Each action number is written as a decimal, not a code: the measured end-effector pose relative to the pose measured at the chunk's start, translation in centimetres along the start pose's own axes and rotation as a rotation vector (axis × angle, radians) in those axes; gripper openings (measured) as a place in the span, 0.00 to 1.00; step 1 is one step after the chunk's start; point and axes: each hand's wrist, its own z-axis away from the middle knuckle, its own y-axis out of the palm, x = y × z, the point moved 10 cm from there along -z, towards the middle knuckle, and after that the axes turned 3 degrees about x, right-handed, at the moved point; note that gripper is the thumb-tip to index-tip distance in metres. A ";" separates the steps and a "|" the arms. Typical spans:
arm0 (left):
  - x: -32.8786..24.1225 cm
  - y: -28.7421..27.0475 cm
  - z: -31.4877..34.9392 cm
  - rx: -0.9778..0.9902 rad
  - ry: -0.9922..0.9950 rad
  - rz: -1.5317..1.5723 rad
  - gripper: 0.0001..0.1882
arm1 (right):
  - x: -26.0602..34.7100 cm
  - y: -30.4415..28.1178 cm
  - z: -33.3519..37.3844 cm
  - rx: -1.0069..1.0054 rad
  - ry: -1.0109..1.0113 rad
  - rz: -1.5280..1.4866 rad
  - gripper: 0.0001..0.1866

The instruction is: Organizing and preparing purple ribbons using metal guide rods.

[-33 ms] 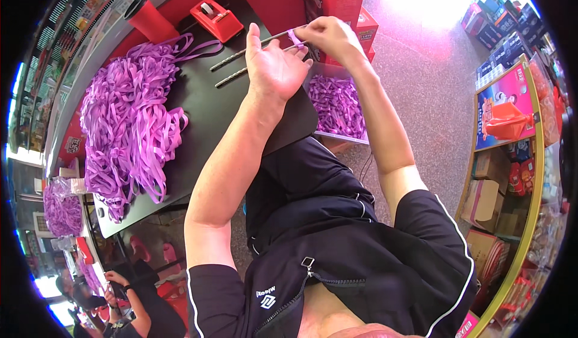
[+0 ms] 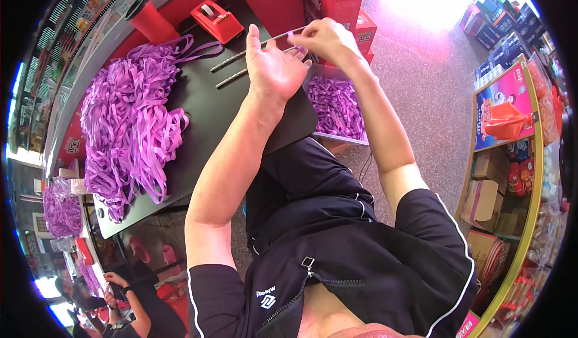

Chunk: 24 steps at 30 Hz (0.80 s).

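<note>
My left hand (image 2: pixel 278 67) is palm up over the dark table, its thumb stretched out and its fingers curled around two thin twisted metal rods (image 2: pixel 231 78). The rods' near ends stick out left of the wrist; their middle is hidden by the hand. At their far end my right hand (image 2: pixel 328 39) pinches a bit of purple ribbon (image 2: pixel 290 34) against the rods, close to my left fingertips. A large tangled heap of purple ribbon (image 2: pixel 129 121) lies on the table to the left, with one loop trailing toward the tape dispenser (image 2: pixel 218 22).
Beneath my right forearm, a clear bin (image 2: pixel 338 134) holds many purple ribbon pieces. A red tumbler (image 2: pixel 150 20) stands behind the heap on the table (image 2: pixel 211 127). Red boxes (image 2: pixel 337 1) are stacked beyond the bin. Shelves with goods line the right. Another person (image 2: pixel 135 308) sits at lower left.
My right hand has shifted slightly at the rods' far end, and less of the ribbon around the rods shows. My left hand and the rods have hardly moved.
</note>
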 end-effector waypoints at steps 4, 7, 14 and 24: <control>-0.5 0.5 -0.3 0.110 0.040 -0.004 0.48 | 3.1 1.2 -0.2 0.077 -0.005 0.286 0.20; -0.1 0.9 -0.6 0.114 0.043 0.027 0.45 | 3.3 0.9 -0.4 0.021 0.003 0.345 0.18; 0.0 1.0 -0.3 0.127 0.030 0.034 0.58 | -1.0 2.0 -2.8 0.050 0.026 0.020 0.17; -0.3 -0.1 -0.2 0.050 0.010 0.015 0.57 | -1.7 3.6 -4.2 0.170 0.063 -0.085 0.21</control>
